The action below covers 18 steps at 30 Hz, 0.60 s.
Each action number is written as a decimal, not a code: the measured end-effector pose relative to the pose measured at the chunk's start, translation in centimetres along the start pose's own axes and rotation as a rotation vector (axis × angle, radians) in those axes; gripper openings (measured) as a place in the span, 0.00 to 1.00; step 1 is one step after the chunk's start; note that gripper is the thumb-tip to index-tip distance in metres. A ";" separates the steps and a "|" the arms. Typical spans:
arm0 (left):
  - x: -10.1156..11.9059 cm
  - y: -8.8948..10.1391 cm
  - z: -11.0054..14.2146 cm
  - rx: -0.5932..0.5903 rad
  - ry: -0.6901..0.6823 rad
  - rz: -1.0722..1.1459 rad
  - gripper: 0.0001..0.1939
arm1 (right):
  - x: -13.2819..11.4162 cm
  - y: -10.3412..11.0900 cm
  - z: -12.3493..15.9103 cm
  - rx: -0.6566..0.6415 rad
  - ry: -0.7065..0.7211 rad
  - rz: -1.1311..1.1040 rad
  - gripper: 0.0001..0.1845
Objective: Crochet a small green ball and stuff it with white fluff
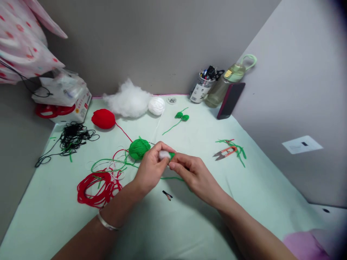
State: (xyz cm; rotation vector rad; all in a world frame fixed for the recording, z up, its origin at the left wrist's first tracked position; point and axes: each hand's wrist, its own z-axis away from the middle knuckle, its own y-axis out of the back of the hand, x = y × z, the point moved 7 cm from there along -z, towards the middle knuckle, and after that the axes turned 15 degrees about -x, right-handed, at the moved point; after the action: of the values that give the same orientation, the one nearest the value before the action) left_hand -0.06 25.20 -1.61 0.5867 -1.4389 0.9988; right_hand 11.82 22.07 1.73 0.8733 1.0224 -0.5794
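My left hand (151, 166) and my right hand (191, 173) meet over the middle of the pale green table cover (189, 224). Between their pinched fingertips is a small green crocheted piece (171, 155) with a tuft of white stuffing (163, 155) pressed against it. The left fingers close on the stuffing side, the right fingers on the green side. A green yarn ball (138, 148) lies just left of the hands, its strand trailing under them. A silver bangle (106, 222) circles my left wrist.
A red yarn ball (103, 118), white stuffing heap (128, 100), white yarn ball (156, 105) and two small green crocheted leaves (181, 116) lie at the back. Loose red yarn (96, 187) and black yarn (73, 137) sprawl left. Orange thread snips (225, 152), phone (230, 100), bottle, pen cup at right.
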 end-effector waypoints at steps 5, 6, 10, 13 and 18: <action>-0.4 -0.1 0.1 0.022 0.022 0.028 0.13 | -1.1 2.1 0.3 0.185 0.189 0.213 0.10; -0.3 -0.1 0.1 0.016 0.024 0.026 0.13 | -1.5 2.6 0.5 0.218 0.243 0.212 0.09; -0.1 -0.3 0.3 0.001 0.014 0.012 0.14 | -1.1 2.9 0.4 0.114 0.331 -0.185 0.15; -0.1 -0.1 0.3 0.036 -0.002 0.003 0.13 | 0.2 3.1 0.2 0.180 0.193 -0.217 0.10; -0.2 -0.1 0.3 0.067 -0.052 0.020 0.14 | 0.9 2.6 -0.5 0.163 0.062 0.247 0.11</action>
State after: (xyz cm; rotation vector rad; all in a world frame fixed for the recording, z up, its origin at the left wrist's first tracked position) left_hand -0.13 24.86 -1.78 0.6521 -1.4641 1.0571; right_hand 13.91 23.87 1.69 1.1490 0.9143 -0.4318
